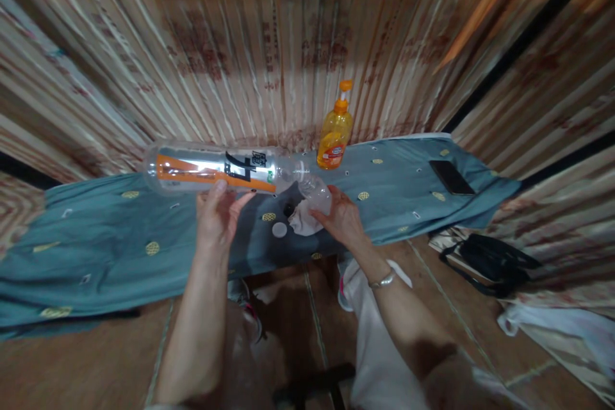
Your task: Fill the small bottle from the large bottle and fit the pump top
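Head view: left hand [216,213] clamped on big bottle [192,170], sideways over table [182,230]. Right hand [343,216] gripping small bottle [316,193], mouths adjacent, contact unclear. Hands apart. White cap [279,230] near, soap bottle [332,141] on far side.

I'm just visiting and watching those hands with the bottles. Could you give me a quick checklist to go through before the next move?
1. Left hand has the big labelled bottle: ok, held on its side.
2. Right hand has the small clear container: ok, held by the big bottle's neck.
3. Openings of those two lined up: cannot tell, too blurred where they meet.
4. Liquid inside the big bottle: cannot tell, the label covers much of it.
5. Orange pump bottle upright: ok, standing beyond the right hand.
6. Flat dark object well away from the bottles: ok, lying toward the right end of the teal cloth.
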`<action>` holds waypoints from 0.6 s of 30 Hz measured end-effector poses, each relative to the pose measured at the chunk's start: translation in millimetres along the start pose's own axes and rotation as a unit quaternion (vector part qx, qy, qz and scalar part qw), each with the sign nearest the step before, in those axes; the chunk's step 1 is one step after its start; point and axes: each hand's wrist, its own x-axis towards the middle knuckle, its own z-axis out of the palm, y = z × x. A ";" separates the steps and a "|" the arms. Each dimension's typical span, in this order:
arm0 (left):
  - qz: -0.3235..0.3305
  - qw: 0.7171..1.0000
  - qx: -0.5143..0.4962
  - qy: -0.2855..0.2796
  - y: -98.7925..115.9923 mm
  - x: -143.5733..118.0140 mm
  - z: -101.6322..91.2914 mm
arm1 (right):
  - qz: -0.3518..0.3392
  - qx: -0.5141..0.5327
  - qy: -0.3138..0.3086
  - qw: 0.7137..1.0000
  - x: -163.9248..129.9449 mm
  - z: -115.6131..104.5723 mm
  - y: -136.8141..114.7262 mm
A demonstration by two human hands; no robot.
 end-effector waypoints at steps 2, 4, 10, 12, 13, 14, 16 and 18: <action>0.000 1.000 0.001 -0.006 1.2 -0.5 0.6 | 0.007 -0.003 -0.008 1.000 0.7 -1.3 -2.5; -0.001 1.000 0.004 -0.004 2.5 -0.9 3.1 | 0.019 -0.005 -0.017 1.000 1.7 -2.4 -4.5; -0.019 1.000 -0.008 0.014 2.5 -3.8 13.1 | 0.064 -0.014 -0.043 0.997 5.6 -7.3 -9.3; -0.023 1.000 -0.014 0.017 1.7 -5.5 14.2 | 0.075 -0.012 -0.054 0.996 6.9 -9.8 -11.2; -0.024 0.999 -0.015 0.019 1.3 -6.4 14.6 | 0.077 -0.009 -0.057 0.995 7.6 -11.1 -12.1; -0.023 0.999 -0.017 0.023 1.1 -7.4 14.9 | 0.077 -0.004 -0.058 0.995 8.2 -12.3 -13.0; -0.023 0.999 -0.021 0.031 0.7 -9.2 15.9 | 0.080 0.007 -0.062 0.995 9.3 -14.4 -14.3; -0.022 0.999 -0.025 0.038 0.4 -11.0 17.4 | 0.088 0.015 -0.067 0.994 10.1 -15.4 -14.7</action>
